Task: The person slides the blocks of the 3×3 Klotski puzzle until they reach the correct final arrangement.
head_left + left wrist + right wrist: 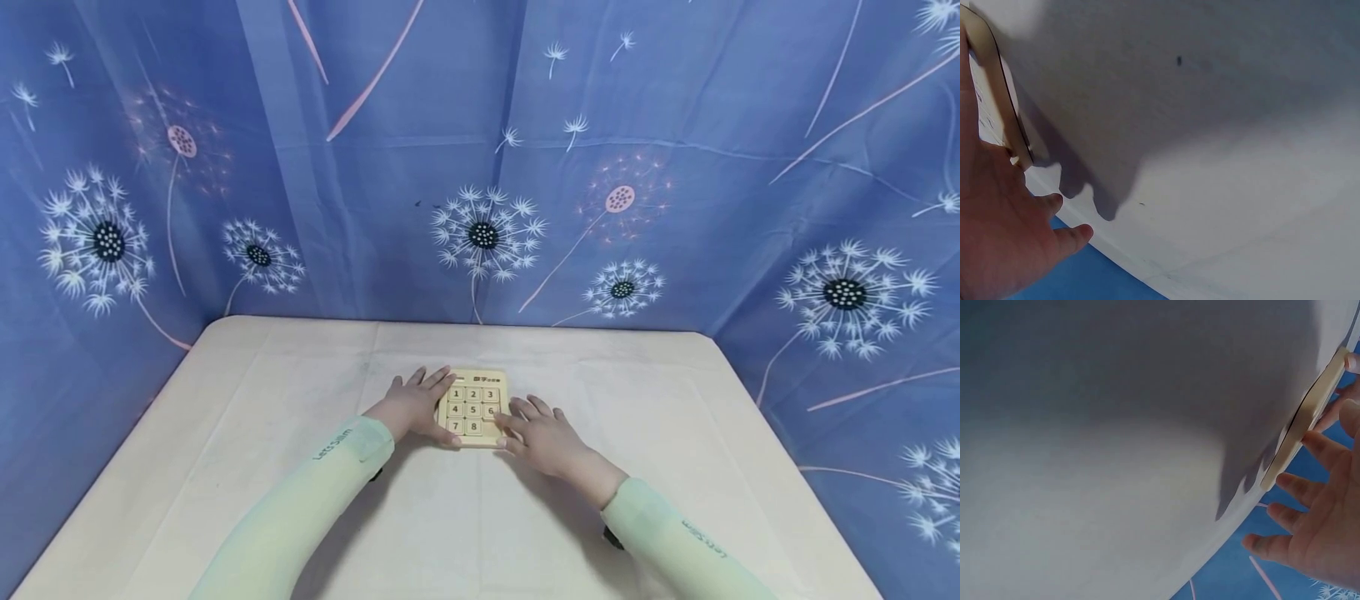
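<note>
A pale wooden number slide puzzle (pixel 480 374) lies flat on the table, with dark printing along its top. Its tiles read 1, 2, 3, then 4, 5, 6, then 7 and 8, with a bare slot at lower right. My left hand (pixel 412 407) holds the frame's left side, fingers at the upper left corner and thumb at the bottom edge. At the right side, my right hand (pixel 551 442) has a fingertip at the 6 tile (pixel 490 410) and its thumb by the lower right corner. Both wrist views show the puzzle's edge (pixel 1310 412) beside spread fingers.
A cream cloth (pixel 300 367) covers the table. Behind it and along both sides hangs a blue curtain (pixel 390 208) with dandelion prints. Pale green sleeves (pixel 292 508) cover both forearms, which reach in from the near side.
</note>
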`<state>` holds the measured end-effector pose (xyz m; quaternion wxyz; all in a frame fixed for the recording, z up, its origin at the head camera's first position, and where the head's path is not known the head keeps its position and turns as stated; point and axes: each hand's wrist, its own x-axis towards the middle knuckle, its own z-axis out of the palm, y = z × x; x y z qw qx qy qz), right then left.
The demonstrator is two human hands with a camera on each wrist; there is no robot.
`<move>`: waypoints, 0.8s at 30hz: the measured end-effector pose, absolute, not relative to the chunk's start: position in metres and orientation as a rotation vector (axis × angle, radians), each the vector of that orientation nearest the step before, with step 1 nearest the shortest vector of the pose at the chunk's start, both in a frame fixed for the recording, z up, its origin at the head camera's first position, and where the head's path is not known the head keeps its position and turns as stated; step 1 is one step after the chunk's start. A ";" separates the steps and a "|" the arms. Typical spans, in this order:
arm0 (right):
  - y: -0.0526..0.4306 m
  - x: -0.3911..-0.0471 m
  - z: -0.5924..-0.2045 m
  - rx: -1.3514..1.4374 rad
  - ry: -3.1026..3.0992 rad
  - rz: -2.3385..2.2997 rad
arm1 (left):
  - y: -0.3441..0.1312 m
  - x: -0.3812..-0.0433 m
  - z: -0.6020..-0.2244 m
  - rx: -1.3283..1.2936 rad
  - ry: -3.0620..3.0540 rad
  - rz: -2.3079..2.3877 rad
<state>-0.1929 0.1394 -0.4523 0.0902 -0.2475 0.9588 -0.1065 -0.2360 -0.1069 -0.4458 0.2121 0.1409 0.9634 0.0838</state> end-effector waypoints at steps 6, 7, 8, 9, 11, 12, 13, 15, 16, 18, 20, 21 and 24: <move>0.139 -0.194 -0.450 -0.742 2.849 -0.323 | -0.108 -0.237 -0.448 0.393 2.678 0.227; 0.138 -0.194 -0.450 -0.744 2.848 -0.322 | -0.108 -0.237 -0.448 0.392 2.679 0.229; 0.138 -0.194 -0.449 -0.745 2.846 -0.322 | -0.108 -0.237 -0.449 0.391 2.679 0.232; 0.138 -0.194 -0.450 -0.747 2.844 -0.319 | -0.109 -0.236 -0.449 0.389 2.678 0.238; 0.138 -0.195 -0.450 -0.751 2.840 -0.314 | -0.109 -0.236 -0.449 0.389 2.679 0.245; 0.138 -0.195 -0.450 -0.753 2.836 -0.311 | -0.110 -0.235 -0.450 0.392 2.681 0.245; 0.137 -0.195 -0.450 -0.754 2.833 -0.311 | -0.110 -0.235 -0.449 0.395 2.683 0.247; 0.138 -0.196 -0.450 -0.766 2.829 -0.307 | -0.110 -0.235 -0.450 0.406 2.690 0.239; 0.138 -0.196 -0.449 -0.768 2.825 -0.303 | -0.110 -0.235 -0.450 0.417 2.696 0.232; 0.138 -0.197 -0.448 -0.773 2.820 -0.304 | -0.110 -0.236 -0.449 0.440 2.704 0.221; 0.139 -0.198 -0.447 -0.779 2.817 -0.308 | -0.110 -0.237 -0.449 0.460 2.710 0.206; 0.140 -0.198 -0.446 -0.781 2.814 -0.309 | -0.110 -0.238 -0.448 0.467 2.712 0.199; 0.141 -0.199 -0.446 -0.784 2.812 -0.322 | -0.108 -0.241 -0.448 0.482 2.711 0.187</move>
